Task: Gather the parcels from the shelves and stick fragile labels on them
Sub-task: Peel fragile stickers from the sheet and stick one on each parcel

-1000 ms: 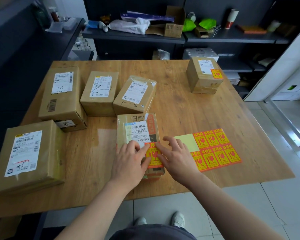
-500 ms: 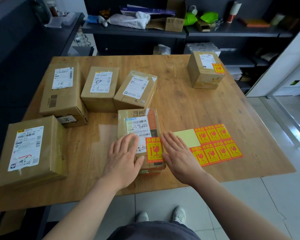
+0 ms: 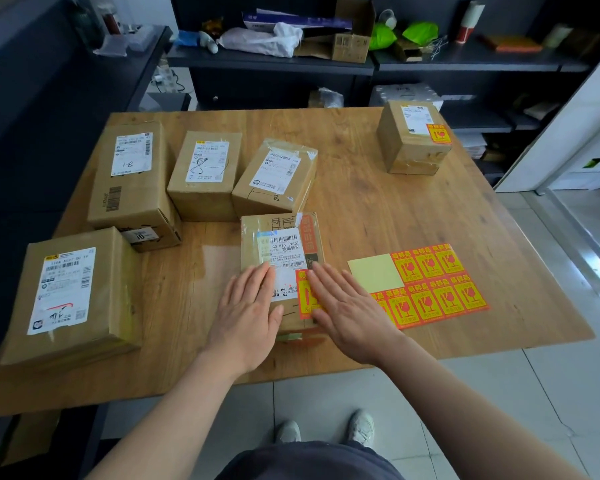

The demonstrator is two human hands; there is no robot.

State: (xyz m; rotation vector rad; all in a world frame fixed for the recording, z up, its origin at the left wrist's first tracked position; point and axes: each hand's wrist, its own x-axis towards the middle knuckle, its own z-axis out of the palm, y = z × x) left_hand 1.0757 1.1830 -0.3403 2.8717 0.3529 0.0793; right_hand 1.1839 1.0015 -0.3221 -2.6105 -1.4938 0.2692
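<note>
Starting at the left of the surface (image 3: pixel 378 209), count four unlabelled parcels (image 3: pixel 73 292) (image 3: pixel 132 174) (image 3: pixel 205 171) (image 3: pixel 274 178). At centre, note left hand (image 3: pixel 248 317) and right hand (image 3: pixel 347 306) flat on the near parcel (image 3: pixel 281 233), fingers (image 3: pixel 257 278) straight, gripping nothing, pressing its fragile label (image 3: pixel 303 299) down. Draw more from the label sheet (image 3: pixel 437 285); treat the far-right parcel (image 3: pixel 413 140) as done.

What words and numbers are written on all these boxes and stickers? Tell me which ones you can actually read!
"C3 885 [XSD]": white label on the front parcel under the left hand and right hand.
"快递驿站": same white label.
"易碎品": fragile stickers on the sheet.
"18", handwritten: shipping label on the back-left parcel.
"10": small tag on that parcel's side.
All other print is too small or blurred to read.
</note>
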